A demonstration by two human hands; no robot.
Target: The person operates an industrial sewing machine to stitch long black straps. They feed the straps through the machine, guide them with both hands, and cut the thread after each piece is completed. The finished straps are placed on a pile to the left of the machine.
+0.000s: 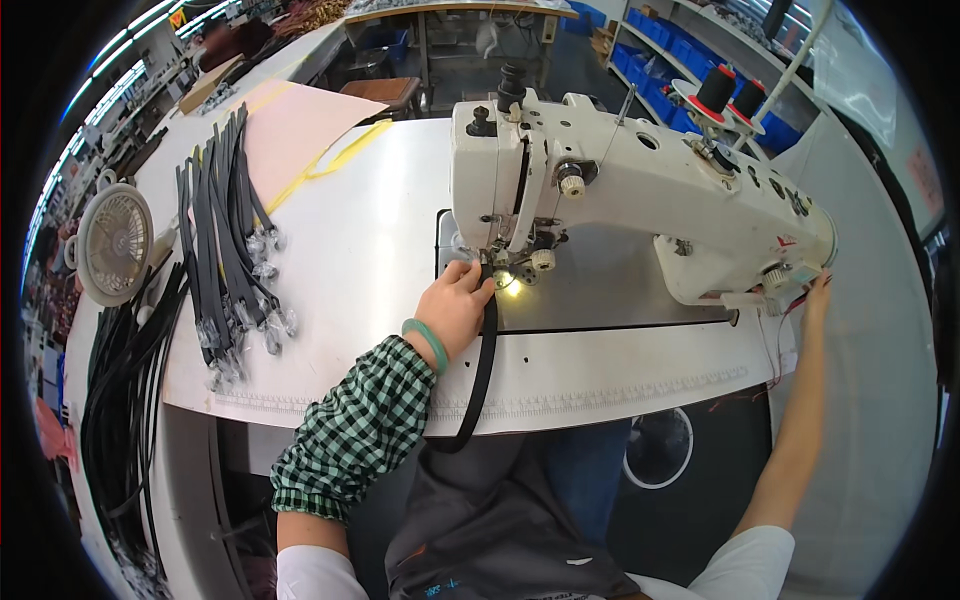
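Note:
My left hand pinches a black strap beneath the needle area of a white industrial sewing machine. From the fingers the strap hangs in a curve over the table's front edge. A small lamp lights the spot beside the presser foot. My right hand is at the right end of the machine, close below its end cap and near a dial. Its fingers are partly hidden there, so their grip is unclear. A green bangle and a checked sleeve cover are on my left arm.
Black straps with plastic-wrapped ends lie on the table's left. Longer black cords hang beyond its left edge, near a small round fan. A pink sheet lies behind. Thread spools stand above the machine.

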